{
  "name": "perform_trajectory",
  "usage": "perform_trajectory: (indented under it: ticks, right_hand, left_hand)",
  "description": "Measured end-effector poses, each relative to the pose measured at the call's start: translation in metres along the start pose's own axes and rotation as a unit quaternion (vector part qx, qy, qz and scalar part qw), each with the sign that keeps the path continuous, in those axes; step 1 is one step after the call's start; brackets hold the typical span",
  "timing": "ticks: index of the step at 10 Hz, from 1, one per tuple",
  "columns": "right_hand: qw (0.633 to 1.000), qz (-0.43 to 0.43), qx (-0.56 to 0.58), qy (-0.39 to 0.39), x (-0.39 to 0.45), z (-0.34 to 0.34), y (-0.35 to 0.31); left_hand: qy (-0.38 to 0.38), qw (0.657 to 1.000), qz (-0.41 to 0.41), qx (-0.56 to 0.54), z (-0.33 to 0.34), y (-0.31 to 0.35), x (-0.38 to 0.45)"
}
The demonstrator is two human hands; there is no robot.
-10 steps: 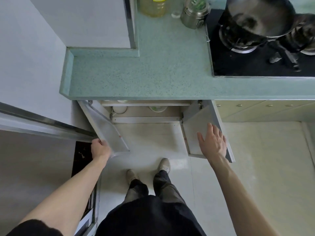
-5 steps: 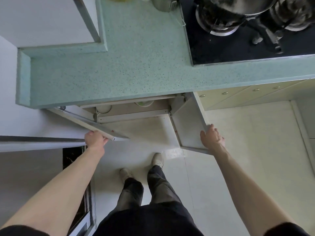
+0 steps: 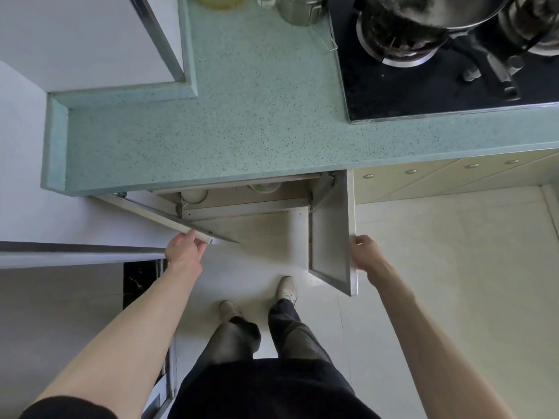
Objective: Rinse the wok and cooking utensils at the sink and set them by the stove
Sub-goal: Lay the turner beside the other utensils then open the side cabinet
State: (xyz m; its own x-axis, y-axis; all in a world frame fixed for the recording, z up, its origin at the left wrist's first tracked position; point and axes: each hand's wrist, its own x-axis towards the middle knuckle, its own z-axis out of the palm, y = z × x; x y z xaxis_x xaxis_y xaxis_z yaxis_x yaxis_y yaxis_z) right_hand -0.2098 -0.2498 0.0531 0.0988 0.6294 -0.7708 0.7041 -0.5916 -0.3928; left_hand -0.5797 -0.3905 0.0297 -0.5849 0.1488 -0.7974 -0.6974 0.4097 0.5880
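The speckled green stone countertop [image 3: 242, 122] fills twelve o'clock; the dark steel wok [image 3: 435, 13] sits on the black stove at one. Both white cabinet doors have swung wider: my left hand [image 3: 184, 252] grips one edge, my right hand [image 3: 363, 252] curls round the other, so utensils come next

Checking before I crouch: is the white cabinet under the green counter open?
Open: left hand and right hand hold both white doors swung outward.
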Motion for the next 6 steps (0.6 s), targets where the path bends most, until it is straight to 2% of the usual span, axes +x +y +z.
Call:
perform_trajectory:
  ticks: [2,3,5,6]
  right_hand:
    - [0.983,-0.034,0.171,-0.061,-0.007,0.034,-0.003]
    - [0.969,-0.041,0.235,-0.062,-0.012,0.056,-0.012]
    - [0.927,-0.02,0.37,-0.059,-0.011,0.114,-0.063]
    - [0.902,-0.004,0.427,-0.062,-0.004,0.136,-0.1]
  left_hand:
    - [0.019,0.996,0.006,-0.084,0.011,-0.001,-0.005]
    - [0.028,0.992,-0.004,-0.121,0.011,0.004,-0.01]
    - [-0.015,0.991,-0.029,-0.13,0.011,0.015,-0.006]
    - [-0.048,0.992,-0.057,-0.101,0.013,0.025,-0.005]
